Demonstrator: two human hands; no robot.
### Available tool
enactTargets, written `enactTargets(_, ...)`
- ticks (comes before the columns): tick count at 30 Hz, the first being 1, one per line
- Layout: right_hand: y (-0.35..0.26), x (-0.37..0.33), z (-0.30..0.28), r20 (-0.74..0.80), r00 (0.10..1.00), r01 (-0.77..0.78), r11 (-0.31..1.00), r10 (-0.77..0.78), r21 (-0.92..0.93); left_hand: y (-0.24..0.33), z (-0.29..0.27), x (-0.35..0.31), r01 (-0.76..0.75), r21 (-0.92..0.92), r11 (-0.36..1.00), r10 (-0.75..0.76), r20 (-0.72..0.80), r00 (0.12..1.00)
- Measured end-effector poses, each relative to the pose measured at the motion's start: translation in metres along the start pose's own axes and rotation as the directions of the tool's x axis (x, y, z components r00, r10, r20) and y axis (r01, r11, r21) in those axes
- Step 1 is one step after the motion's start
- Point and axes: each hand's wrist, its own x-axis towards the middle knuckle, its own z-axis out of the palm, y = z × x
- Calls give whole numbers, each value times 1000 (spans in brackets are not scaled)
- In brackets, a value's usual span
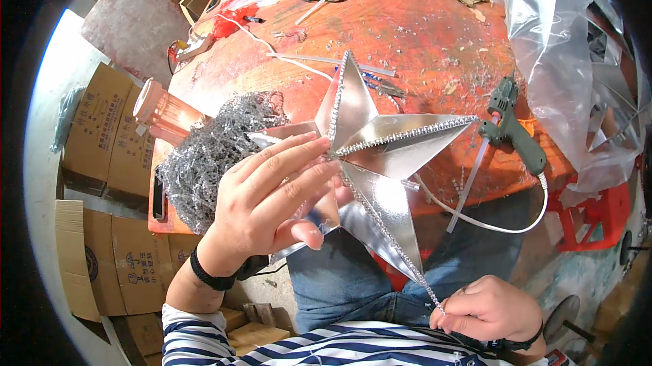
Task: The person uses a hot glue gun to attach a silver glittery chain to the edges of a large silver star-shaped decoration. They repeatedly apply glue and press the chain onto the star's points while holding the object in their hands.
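Observation:
A large silver five-pointed star [380, 193] with a mirror-like, folded surface is in front of me, partly over the table edge and my lap. Silver beaded trim [380, 213] runs along several of its ridges, from the centre out to the tips. My left hand [272, 189] lies over the star's left side, fingers stretched out and fingertips touching near the centre, thumb apart. It hides part of the left points. Below the lowest tip, my right hand [490, 312] pinches the loose end of the trim between thumb and fingers, drawing it in line with that ridge.
A green glue gun [513, 125] with a white cord lies to the right on the red table [421, 33]. Left are a heap of silver trim [217, 149] and a pinkish plastic cup [166, 111]. Clear plastic sheeting [547, 47] hangs at right; cardboard boxes [112, 135] stand at left.

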Motion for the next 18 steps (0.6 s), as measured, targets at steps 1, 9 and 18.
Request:
enactTargets(1, 1, -1, 0, 2, 1000, 23, 1000, -23, -18, 0, 0, 0, -2, 0, 1000, 2, 1, 1000)
enactTargets(9, 5, -2, 1, -23, 999, -25, 999, 26, 30, -1, 2, -2, 0, -1, 1000, 0, -13, 1000)
enactTargets(18, 14, 5, 10, -99, 990, -98, 995, 97, -2, 1, 2, -1, 33, 10, 999, -33, -5, 999)
